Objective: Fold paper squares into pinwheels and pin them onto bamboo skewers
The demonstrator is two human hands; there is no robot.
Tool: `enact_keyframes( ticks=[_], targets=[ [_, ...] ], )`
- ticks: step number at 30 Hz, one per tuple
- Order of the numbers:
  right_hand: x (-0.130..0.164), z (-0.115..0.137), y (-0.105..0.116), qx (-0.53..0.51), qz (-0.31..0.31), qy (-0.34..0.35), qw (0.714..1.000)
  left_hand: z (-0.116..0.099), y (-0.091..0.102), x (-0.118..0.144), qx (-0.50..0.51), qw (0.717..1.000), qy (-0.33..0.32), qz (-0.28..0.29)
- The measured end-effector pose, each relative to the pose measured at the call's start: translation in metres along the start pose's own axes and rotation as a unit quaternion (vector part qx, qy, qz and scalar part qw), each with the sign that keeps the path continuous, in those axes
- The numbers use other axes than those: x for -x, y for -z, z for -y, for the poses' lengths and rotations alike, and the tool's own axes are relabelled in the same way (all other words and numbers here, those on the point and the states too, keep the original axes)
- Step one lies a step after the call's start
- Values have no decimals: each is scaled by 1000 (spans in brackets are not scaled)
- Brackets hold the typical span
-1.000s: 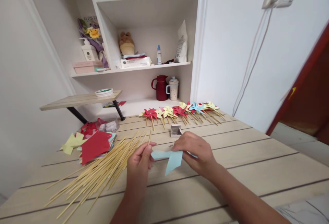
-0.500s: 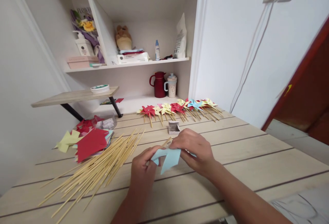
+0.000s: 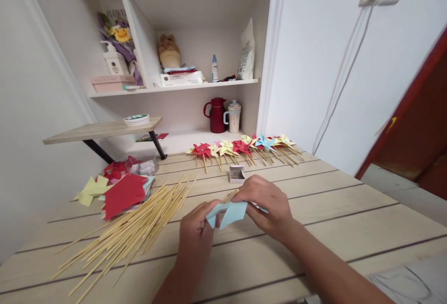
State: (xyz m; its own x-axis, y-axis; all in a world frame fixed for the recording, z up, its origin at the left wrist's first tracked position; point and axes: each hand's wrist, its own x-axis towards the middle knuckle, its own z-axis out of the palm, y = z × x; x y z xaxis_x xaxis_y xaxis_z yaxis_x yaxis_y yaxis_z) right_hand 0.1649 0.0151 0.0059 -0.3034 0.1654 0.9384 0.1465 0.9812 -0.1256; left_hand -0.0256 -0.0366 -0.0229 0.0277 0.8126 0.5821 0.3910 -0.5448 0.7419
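Left hand (image 3: 197, 229) pinches a bamboo skewer (image 3: 230, 196) running toward 1 o'clock behind the light-blue paper pinwheel (image 3: 226, 212), which right hand (image 3: 267, 204) grips above the table (image 3: 331, 211), loose skewers (image 3: 139, 229) at 9 o'clock.

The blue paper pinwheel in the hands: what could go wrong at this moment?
1. Both hands, left hand and right hand, pinch the thin blue paper pinwheel against a wooden stick; a hard grip may crease or tear it.
2. The small open box sits just beyond the right hand and could be knocked.
3. The loose pile of sticks lies beside the left forearm and may scatter.
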Motion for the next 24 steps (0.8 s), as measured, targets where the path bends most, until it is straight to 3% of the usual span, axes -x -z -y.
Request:
enact_keyframes(
  ticks=[10,24],
  targets=[
    [1,0,1,0,0,3,1000,4,-5,-2,-10,998,-46,-34],
    [0,3,0,7,5,-19,1000,9,0,2,-43,997,-68,-12]
  ],
)
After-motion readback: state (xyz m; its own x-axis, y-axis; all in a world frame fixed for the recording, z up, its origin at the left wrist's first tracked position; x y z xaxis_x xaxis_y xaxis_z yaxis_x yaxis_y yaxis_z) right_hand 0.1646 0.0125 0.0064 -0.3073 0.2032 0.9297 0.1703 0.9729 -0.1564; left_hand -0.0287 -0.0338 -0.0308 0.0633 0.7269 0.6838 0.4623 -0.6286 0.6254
